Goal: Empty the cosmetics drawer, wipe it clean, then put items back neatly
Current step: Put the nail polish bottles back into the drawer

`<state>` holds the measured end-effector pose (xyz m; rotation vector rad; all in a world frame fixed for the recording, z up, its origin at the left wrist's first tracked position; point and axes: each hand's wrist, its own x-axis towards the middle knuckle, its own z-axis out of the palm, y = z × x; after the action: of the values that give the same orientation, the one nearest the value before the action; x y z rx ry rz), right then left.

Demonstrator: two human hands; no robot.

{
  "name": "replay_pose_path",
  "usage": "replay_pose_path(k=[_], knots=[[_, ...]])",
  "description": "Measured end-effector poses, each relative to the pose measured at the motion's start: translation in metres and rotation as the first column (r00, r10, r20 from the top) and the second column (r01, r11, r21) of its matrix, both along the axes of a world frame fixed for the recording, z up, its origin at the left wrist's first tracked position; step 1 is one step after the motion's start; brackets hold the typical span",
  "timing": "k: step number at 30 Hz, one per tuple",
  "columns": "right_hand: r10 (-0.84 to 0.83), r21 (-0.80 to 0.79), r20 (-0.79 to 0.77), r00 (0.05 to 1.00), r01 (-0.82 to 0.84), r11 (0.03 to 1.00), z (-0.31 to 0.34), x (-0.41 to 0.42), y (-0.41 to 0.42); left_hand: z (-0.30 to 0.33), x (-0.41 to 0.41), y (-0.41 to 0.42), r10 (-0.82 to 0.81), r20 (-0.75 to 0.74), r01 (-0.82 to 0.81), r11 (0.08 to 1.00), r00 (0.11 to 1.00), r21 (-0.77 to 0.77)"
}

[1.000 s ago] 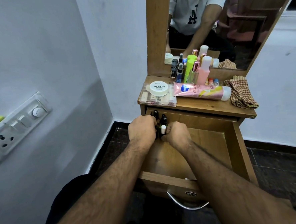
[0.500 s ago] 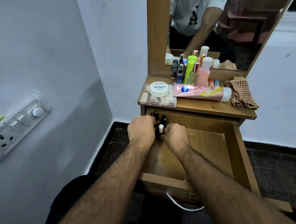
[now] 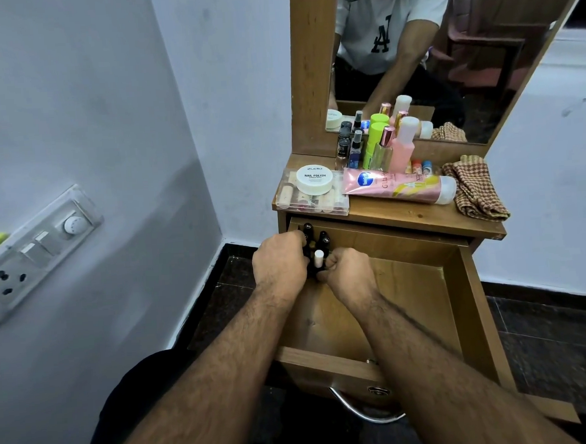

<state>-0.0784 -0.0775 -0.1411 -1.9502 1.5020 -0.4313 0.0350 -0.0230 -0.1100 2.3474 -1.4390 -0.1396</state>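
At the drawer's [image 3: 410,304] back-left corner, both hands, left [image 3: 277,263] and right [image 3: 347,270], clutched upright nail polish bottles [image 3: 318,251]. Small glass bottles looked light, slick, breakable; best held by the bodies, not caps.

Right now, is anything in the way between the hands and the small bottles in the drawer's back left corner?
Nothing visible. The left hand and right hand already close around the small bottles from either side in the drawer. The fingers are hidden, so the exact grip can't be seen.

Both hands [image 3: 316,266] gripping small bottles [image 3: 318,251], open drawer's [image 3: 409,290] back-left corner
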Motion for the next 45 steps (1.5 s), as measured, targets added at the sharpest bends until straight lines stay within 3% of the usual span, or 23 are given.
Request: replay_pose_path(k=[11, 17, 22, 26, 31, 38, 45], knots=[[-0.058, -0.016, 0.098, 0.993, 0.060, 0.998, 0.009, -0.021, -0.002, 0.009, 0.001, 0.006, 0.000, -0.113, -0.008, 0.998, 0.994, -0.068], [-0.053, -0.043, 0.134, 0.990, 0.059, 0.997, 0.011, -0.029, 0.003, 0.017, -0.006, 0.006, -0.059, -0.178, 0.026, 0.984, 0.982, -0.177], [-0.057, -0.121, 0.130, 0.990, 0.073, 0.990, 0.019, -0.036, 0.004, 0.025, -0.015, 0.001, -0.191, -0.161, 0.147, 0.957, 0.968, -0.249], [-0.065, -0.185, 0.156, 0.986, 0.094, 0.978, 0.029, -0.044, 0.004, 0.031, -0.017, -0.002, -0.208, -0.124, 0.161, 0.936, 0.970, -0.311], [-0.088, -0.186, 0.232, 0.969, 0.133, 0.974, 0.045, -0.049, -0.002, 0.037, -0.012, -0.005, -0.183, -0.120, 0.121, 0.908, 0.976, -0.402], [-0.054, -0.286, 0.268, 0.962, 0.133, 0.949, 0.074, -0.036, -0.018, 0.044, 0.018, -0.015, -0.049, -0.210, -0.058, 0.878, 0.977, -0.475], [0.047, -0.497, 0.157, 0.987, 0.038, 0.867, 0.098, -0.004, -0.039, 0.037, 0.042, -0.026, -0.001, -0.264, -0.134, 0.861, 0.964, -0.491]])
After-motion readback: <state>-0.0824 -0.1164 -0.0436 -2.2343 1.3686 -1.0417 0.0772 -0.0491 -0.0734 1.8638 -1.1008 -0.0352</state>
